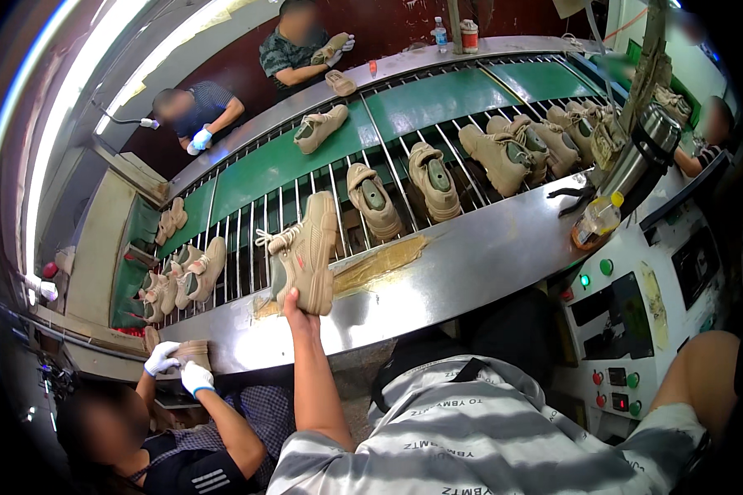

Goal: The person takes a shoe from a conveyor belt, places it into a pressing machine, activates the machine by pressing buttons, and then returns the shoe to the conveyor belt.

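Bearing red marking, a beige shoe sits in the left grip.

More than 12 shoes, at least 4 co-workers, 2 clear bottles, 1 steel flask, 1 red-and-white container.

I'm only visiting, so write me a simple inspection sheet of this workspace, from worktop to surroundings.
Surface: shiny metal ledge with a brown tape patch; beyond it, metal rods and a green belt.
Job's things: beige sneaker held toe up; more beige sneakers on the rods and belt.
Clutter: yellow-capped bottle and steel thermos at right; clear bottle on the far ledge.
Hands: left hand bare, gripping the held sneaker; right hand not in view.
Cables: thin dark cord or bendy arm at upper left; purpose unclear.
Surroundings: co-workers across the line, at lower left and far right; control panel with a lit green light.
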The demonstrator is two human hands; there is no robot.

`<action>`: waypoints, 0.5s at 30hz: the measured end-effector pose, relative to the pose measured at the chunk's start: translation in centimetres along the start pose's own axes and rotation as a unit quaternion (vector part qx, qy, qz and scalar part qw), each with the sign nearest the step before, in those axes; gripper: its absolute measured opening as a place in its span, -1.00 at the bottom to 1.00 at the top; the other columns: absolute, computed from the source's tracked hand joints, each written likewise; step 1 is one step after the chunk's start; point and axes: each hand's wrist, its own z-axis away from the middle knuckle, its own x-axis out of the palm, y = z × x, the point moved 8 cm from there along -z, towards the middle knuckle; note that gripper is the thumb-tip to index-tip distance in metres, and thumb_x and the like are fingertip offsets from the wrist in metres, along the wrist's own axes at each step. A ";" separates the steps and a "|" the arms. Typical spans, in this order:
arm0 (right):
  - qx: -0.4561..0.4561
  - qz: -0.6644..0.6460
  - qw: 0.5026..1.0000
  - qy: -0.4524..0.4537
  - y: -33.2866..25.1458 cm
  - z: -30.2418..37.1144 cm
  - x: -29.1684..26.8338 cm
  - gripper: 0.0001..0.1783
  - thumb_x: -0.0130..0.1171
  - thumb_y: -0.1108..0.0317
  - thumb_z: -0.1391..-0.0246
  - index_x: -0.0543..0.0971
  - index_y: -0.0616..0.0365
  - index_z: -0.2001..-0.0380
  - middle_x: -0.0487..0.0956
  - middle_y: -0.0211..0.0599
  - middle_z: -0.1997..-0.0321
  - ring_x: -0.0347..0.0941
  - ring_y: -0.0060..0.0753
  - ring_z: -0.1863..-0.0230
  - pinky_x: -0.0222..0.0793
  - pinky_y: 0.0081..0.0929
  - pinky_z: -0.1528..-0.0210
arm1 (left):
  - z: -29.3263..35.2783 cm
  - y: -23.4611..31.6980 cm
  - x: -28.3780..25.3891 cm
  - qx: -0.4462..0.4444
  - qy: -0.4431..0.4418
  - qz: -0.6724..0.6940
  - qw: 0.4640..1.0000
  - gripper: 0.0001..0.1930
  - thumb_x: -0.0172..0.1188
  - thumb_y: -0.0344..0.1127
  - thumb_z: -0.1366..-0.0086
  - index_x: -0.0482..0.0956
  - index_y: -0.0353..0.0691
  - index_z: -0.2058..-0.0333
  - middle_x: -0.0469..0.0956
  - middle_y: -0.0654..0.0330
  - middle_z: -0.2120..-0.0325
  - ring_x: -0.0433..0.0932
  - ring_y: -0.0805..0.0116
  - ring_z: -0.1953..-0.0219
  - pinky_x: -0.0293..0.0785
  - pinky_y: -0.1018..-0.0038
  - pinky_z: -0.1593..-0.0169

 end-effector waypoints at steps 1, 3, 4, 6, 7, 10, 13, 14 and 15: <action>-0.006 -0.012 1.000 -0.027 0.1 -0.1 1.4 -0.76 0.29 0.17 0.06 0.57 0.08 0.41 0.56 -0.38 0.49 0.46 -0.36 0.44 0.34 -0.40 0.34 | -1.7 -0.4 -1.3 0.022 0.036 0.016 0.999 -0.37 0.18 -0.15 -0.14 0.28 -0.36 -0.14 0.41 0.00 -0.08 0.45 0.06 -0.07 0.42 0.18 -0.14; -0.023 -0.043 0.996 -0.072 0.2 -0.4 4.3 -0.77 0.28 0.16 0.05 0.57 0.07 0.41 0.56 -0.39 0.49 0.46 -0.37 0.43 0.33 -0.40 0.33 | -5.0 -0.8 -3.4 0.074 0.107 0.055 0.990 -0.46 0.19 -0.23 -0.15 0.36 -0.38 -0.07 0.47 0.00 -0.01 0.51 0.08 0.02 0.49 0.18 -0.06; -0.021 -0.053 0.994 -0.098 0.4 -0.3 5.6 -0.77 0.27 0.16 0.04 0.57 0.07 0.41 0.55 -0.40 0.49 0.46 -0.38 0.43 0.33 -0.40 0.32 | -6.3 -1.6 -2.7 0.081 0.120 0.037 0.989 -0.52 0.19 -0.28 -0.15 0.40 -0.40 -0.02 0.50 0.01 0.04 0.54 0.10 0.07 0.52 0.20 -0.01; -0.012 -0.055 0.991 -0.123 0.8 -0.1 7.4 -0.78 0.26 0.16 0.03 0.56 0.06 0.41 0.55 -0.41 0.49 0.45 -0.39 0.42 0.33 -0.40 0.31 | -8.2 -1.8 -0.9 0.101 0.147 -0.010 0.984 -0.63 0.20 -0.39 -0.14 0.47 -0.42 0.07 0.55 0.02 0.13 0.59 0.15 0.18 0.57 0.25 0.09; -0.011 -0.054 0.990 -0.129 1.0 0.0 7.9 -0.78 0.25 0.16 0.03 0.56 0.06 0.41 0.55 -0.41 0.48 0.45 -0.39 0.42 0.33 -0.40 0.30 | -8.8 -1.7 1.0 0.100 0.152 -0.019 0.983 -0.62 0.27 -0.44 -0.08 0.48 -0.43 0.10 0.57 0.08 0.21 0.60 0.20 0.25 0.59 0.32 0.18; -0.016 -0.060 0.990 -0.123 1.8 0.0 8.4 -0.79 0.23 0.16 0.01 0.56 0.05 0.41 0.55 -0.42 0.48 0.45 -0.40 0.40 0.32 -0.40 0.28 | -13.9 -3.7 -0.8 0.205 0.215 -0.174 0.939 -0.54 0.32 -0.46 -0.03 0.45 -0.40 0.05 0.54 0.05 0.14 0.54 0.24 0.15 0.46 0.36 0.06; -0.010 -0.068 0.990 -0.124 2.7 -0.1 9.2 -0.79 0.21 0.15 0.00 0.55 0.04 0.42 0.54 -0.44 0.48 0.44 -0.42 0.39 0.32 -0.41 0.26 | -16.0 -5.2 -0.8 0.216 0.171 -0.350 0.895 -0.26 0.42 -0.30 0.00 0.27 -0.37 -0.13 0.42 -0.01 -0.01 0.45 0.16 -0.01 0.36 0.32 -0.06; -0.015 -0.067 0.990 -0.126 2.6 -0.3 9.7 -0.79 0.20 0.15 -0.01 0.55 0.04 0.42 0.54 -0.44 0.47 0.44 -0.42 0.38 0.32 -0.41 0.26 | -16.6 -5.1 -0.7 0.248 0.163 -0.376 0.878 -0.23 0.43 -0.28 0.01 0.24 -0.36 -0.15 0.39 -0.02 -0.03 0.42 0.15 -0.04 0.34 0.31 -0.08; -0.018 -0.070 0.989 -0.126 2.6 -0.3 9.9 -0.80 0.19 0.15 -0.01 0.55 0.03 0.42 0.54 -0.45 0.47 0.44 -0.43 0.38 0.32 -0.41 0.25 | -16.9 -6.0 -1.2 0.233 0.162 -0.385 0.878 -0.19 0.45 -0.26 0.01 0.22 -0.34 -0.17 0.34 -0.03 -0.08 0.39 0.15 -0.09 0.32 0.31 -0.11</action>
